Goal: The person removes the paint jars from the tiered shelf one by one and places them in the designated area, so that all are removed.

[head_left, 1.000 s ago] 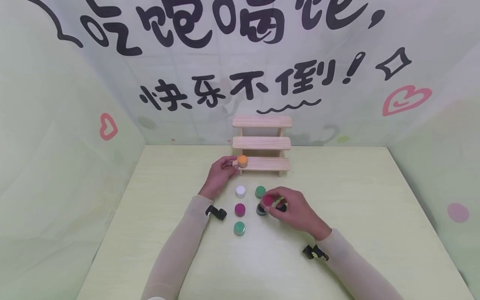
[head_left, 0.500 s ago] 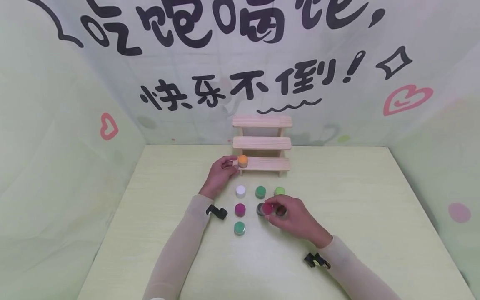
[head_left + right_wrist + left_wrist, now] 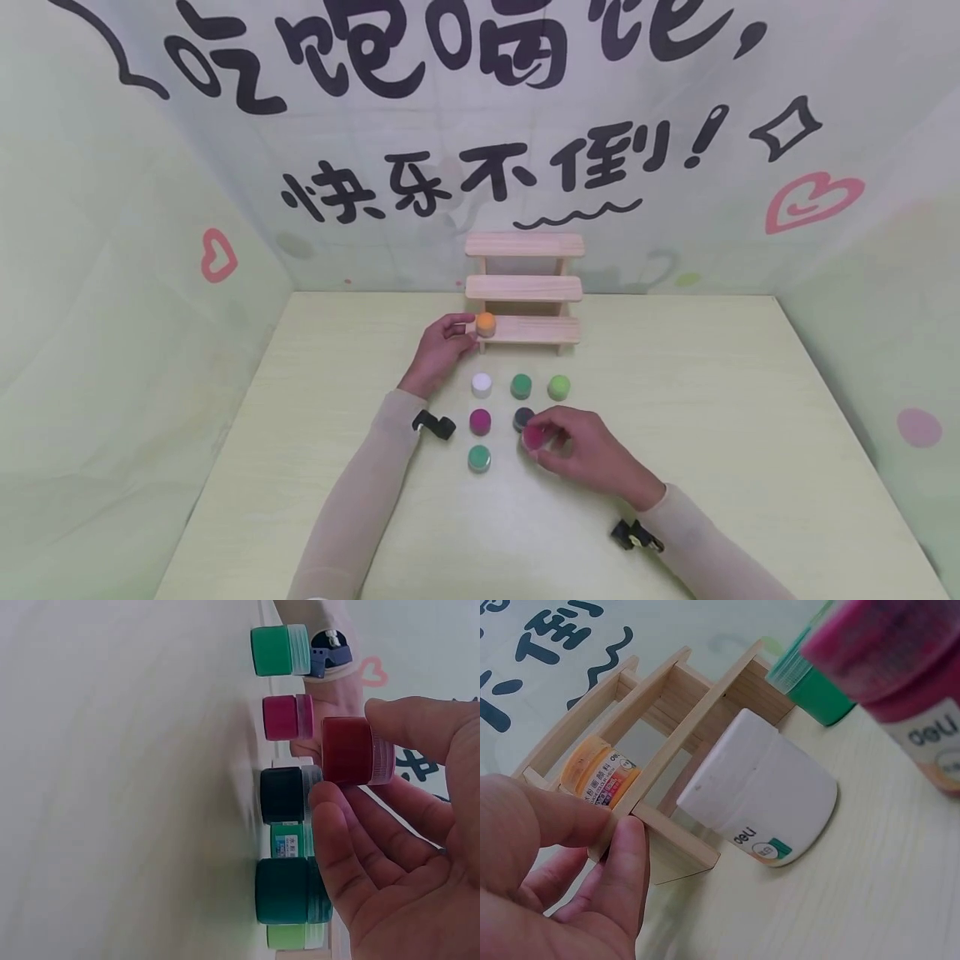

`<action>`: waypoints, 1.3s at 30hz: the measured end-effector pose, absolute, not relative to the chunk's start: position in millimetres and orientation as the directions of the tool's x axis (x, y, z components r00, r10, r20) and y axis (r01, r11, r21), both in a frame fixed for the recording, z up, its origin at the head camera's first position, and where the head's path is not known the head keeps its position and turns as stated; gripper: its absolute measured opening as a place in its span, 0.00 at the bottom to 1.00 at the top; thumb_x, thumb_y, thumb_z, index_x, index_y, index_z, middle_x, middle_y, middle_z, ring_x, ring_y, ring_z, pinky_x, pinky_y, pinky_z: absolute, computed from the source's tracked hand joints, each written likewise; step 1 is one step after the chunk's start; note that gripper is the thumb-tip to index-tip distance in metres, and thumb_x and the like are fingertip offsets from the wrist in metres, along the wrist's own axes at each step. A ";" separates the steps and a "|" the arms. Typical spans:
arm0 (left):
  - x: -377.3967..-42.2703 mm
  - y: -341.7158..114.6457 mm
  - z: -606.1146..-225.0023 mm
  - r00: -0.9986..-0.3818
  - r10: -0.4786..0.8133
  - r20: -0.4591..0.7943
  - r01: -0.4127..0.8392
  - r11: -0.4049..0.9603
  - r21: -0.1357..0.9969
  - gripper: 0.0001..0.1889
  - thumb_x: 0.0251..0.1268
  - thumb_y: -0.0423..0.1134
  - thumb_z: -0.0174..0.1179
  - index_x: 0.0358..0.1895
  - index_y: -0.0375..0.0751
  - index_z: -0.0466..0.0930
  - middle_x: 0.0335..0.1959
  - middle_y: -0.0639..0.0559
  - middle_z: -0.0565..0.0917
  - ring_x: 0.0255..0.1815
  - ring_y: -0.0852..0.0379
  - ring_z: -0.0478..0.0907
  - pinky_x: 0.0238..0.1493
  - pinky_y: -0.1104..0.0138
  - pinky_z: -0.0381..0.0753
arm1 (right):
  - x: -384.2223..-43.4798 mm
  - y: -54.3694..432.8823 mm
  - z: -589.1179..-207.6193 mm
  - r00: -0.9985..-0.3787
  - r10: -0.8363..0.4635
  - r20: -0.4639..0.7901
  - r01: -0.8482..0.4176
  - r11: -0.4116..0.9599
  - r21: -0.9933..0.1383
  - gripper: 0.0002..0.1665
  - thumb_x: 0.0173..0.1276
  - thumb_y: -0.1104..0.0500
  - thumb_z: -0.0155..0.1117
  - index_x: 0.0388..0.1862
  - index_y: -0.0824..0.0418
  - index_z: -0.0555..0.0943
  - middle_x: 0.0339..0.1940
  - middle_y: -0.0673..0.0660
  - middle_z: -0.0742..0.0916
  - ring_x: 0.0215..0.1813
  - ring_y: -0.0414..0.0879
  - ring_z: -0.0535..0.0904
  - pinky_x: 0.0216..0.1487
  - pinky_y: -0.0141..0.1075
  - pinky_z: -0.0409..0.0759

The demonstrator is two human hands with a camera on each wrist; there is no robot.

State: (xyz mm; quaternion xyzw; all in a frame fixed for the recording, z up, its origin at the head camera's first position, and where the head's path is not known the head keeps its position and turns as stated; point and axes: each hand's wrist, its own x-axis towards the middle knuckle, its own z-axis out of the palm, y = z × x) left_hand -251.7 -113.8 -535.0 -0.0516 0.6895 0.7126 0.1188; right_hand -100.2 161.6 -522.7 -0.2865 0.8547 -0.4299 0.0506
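Observation:
My right hand [image 3: 592,450] pinches a red paint jar [image 3: 347,751] between thumb and fingers, held above the table in front of a dark paint jar [image 3: 282,795]. At the wooden step shelf [image 3: 525,288], my left hand [image 3: 441,354] pinches the left end of the lowest board, thumb and fingers on opposite sides. An orange paint jar [image 3: 600,771] stands on that board right by those fingers. Below the shelf sit white [image 3: 482,385], green [image 3: 521,386] and light green [image 3: 559,387] jars. Magenta [image 3: 480,422] and another green jar [image 3: 479,458] line up under the white one.
A teal jar [image 3: 283,891] shows in the right wrist view, hidden behind my right hand in the head view. The pale table [image 3: 337,358] is bounded by printed cloth walls [image 3: 360,250] at the back and sides.
My right hand has moved toward the table's front with the red jar, uncovering the light green jar and the top of the dark one. The left hand stays at the shelf.

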 end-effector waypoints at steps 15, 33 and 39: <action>-252.9 -114.4 -534.0 -0.962 0.110 -0.248 -0.252 -0.018 0.968 0.20 0.71 0.28 0.64 0.64 0.42 0.81 0.53 0.44 0.77 0.50 0.55 0.81 0.59 0.67 0.90 | -94.0 155.7 -517.5 -0.792 -0.608 0.053 -0.462 0.539 -0.704 0.18 0.64 0.60 0.80 0.52 0.55 0.86 0.40 0.44 0.88 0.41 0.38 0.85 0.42 0.31 0.89; -253.8 -115.0 -531.5 -0.959 0.120 -0.255 -0.261 -0.036 0.965 0.21 0.70 0.26 0.64 0.64 0.40 0.80 0.52 0.45 0.79 0.48 0.57 0.82 0.57 0.70 0.90 | -94.9 155.1 -520.2 -0.791 -0.610 0.051 -0.478 0.563 -0.674 0.18 0.62 0.60 0.82 0.51 0.56 0.87 0.40 0.47 0.90 0.39 0.35 0.85 0.42 0.28 0.90; -253.7 -115.2 -532.0 -0.960 0.120 -0.252 -0.257 -0.031 0.966 0.21 0.69 0.27 0.64 0.64 0.40 0.80 0.52 0.45 0.79 0.48 0.56 0.82 0.57 0.69 0.90 | -99.4 156.2 -515.0 -0.788 -0.610 0.081 -0.491 0.544 -0.681 0.17 0.62 0.61 0.81 0.50 0.57 0.88 0.40 0.49 0.91 0.38 0.35 0.86 0.39 0.27 0.88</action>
